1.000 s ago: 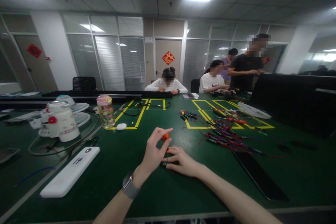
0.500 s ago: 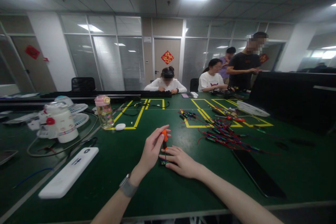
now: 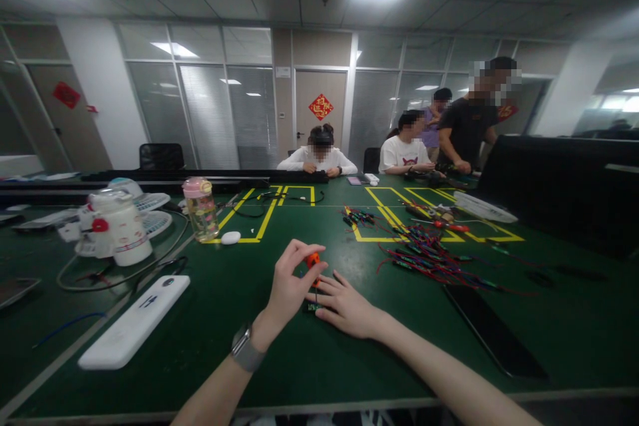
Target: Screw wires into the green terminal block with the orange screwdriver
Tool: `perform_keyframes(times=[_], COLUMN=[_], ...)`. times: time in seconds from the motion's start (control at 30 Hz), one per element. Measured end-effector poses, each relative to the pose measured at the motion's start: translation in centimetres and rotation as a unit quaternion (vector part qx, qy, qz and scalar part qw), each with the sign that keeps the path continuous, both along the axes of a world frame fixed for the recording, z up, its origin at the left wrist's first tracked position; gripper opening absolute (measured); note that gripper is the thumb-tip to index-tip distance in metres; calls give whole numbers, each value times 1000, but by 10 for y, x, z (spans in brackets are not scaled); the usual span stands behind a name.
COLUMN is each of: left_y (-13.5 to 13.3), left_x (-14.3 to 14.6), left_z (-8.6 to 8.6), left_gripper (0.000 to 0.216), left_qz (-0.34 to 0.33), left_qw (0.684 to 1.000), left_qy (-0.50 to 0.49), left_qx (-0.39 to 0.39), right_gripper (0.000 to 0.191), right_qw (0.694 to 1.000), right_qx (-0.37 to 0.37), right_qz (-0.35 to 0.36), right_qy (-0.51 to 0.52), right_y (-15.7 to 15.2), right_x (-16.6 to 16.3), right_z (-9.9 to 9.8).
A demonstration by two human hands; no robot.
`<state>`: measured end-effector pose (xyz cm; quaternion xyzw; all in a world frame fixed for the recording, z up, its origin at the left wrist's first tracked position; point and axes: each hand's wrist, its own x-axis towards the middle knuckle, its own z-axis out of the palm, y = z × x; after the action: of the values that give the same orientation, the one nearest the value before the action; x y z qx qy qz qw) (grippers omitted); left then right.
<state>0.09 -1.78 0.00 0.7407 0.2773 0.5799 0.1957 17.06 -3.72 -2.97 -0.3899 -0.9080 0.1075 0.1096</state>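
An orange-and-black screwdriver (image 3: 313,259) stands nearly upright, its handle between the thumb and fingers of my left hand (image 3: 291,277). Its shaft runs down to a small green circuit board (image 3: 313,308) on the table. My right hand (image 3: 349,306) lies low beside the board, fingers stretched out and spread. The thumb touches the board's near right edge, and a fingertip reaches close to the shaft. Part of the board is hidden under the fingers, and I cannot make out the screwdriver's tip clearly.
To the right lie a heap of wired boards (image 3: 434,256) and a black phone-like slab (image 3: 492,329). On the left are a white power bank (image 3: 137,323), a white jug (image 3: 124,229) and a pink-lidded bottle (image 3: 200,210). Several people work across the green table (image 3: 279,373).
My left fingers have shifted round the screwdriver handle, the index finger now arched over its top. My right hand stays by the board. The standing person's hand has lowered toward the table.
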Motion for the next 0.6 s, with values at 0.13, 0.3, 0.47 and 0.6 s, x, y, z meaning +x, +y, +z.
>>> perform_keyframes(times=[0.13,0.3,0.47,0.6], left_y=[1,5,7,4], left_x=[-1,0,-1,0], left_z=[1,-1,-2,0], left_gripper=[30,28,18,28], left_qz=[-47,-84,-13,-58], left_qw=[998,992,998,995], left_qy=[-6,-48,-41,-30], left_qx=[-40,-86,-50,-75], right_gripper=[46,49,49,49], right_qw=[1000,999,999,999], right_qx=[-13,-22,-25,-15], right_qz=[-13,-23,-20,-14], right_qy=[-4,-12,-21,-25], right_y=[-1,-2,-2,-3], right_x=[-1,-3,-2,-2], right_z=[1,4,4,6])
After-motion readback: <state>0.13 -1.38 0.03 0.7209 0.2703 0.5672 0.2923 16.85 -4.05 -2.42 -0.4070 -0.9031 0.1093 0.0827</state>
